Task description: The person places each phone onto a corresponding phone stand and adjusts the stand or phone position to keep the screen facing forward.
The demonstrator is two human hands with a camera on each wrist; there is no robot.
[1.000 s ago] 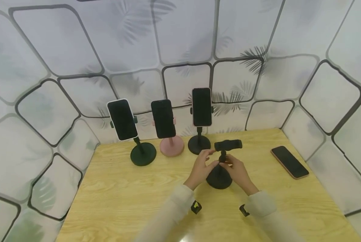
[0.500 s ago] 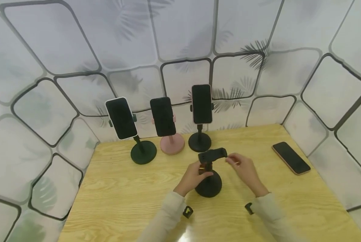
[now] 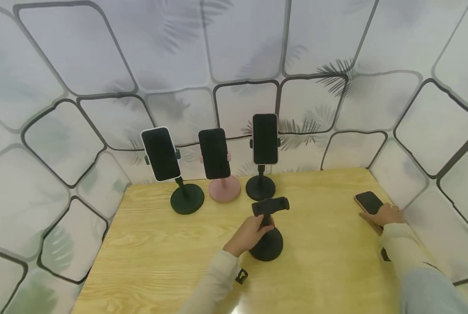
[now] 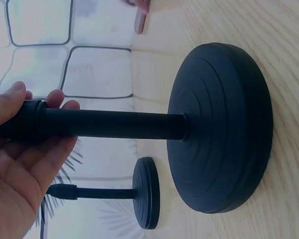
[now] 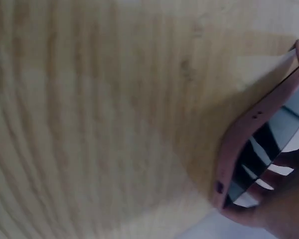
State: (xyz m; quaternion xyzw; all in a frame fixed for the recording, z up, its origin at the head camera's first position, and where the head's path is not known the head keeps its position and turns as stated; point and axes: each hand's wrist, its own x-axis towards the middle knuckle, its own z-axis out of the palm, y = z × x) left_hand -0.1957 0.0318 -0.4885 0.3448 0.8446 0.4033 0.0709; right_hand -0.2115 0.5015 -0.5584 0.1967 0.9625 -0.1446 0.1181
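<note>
My left hand (image 3: 246, 236) grips the pole of a black phone stand (image 3: 267, 247) just under its clamp (image 3: 270, 206). In the left wrist view the fingers and thumb wrap the collar (image 4: 30, 119) at the top of the pole, and the round base (image 4: 219, 129) stands on the wooden tabletop. The clamp on this stand holds no phone. At the far right my right hand (image 3: 389, 214) grips a smartphone (image 3: 369, 201) in a pink case across its width. The right wrist view shows a thumb and fingers at opposite edges of the smartphone (image 5: 244, 134).
Along the back stand a dark green stand (image 3: 187, 199), a pink stand (image 3: 224, 189) and another black stand (image 3: 260, 188), each bearing an upright phone. A patterned wall covering (image 3: 241, 52) rises behind and at both sides of the wooden table (image 3: 151, 253).
My right hand has left the stand and reached right to the smartphone, which it now grips. The stand in my left hand has shifted left and closer to me.
</note>
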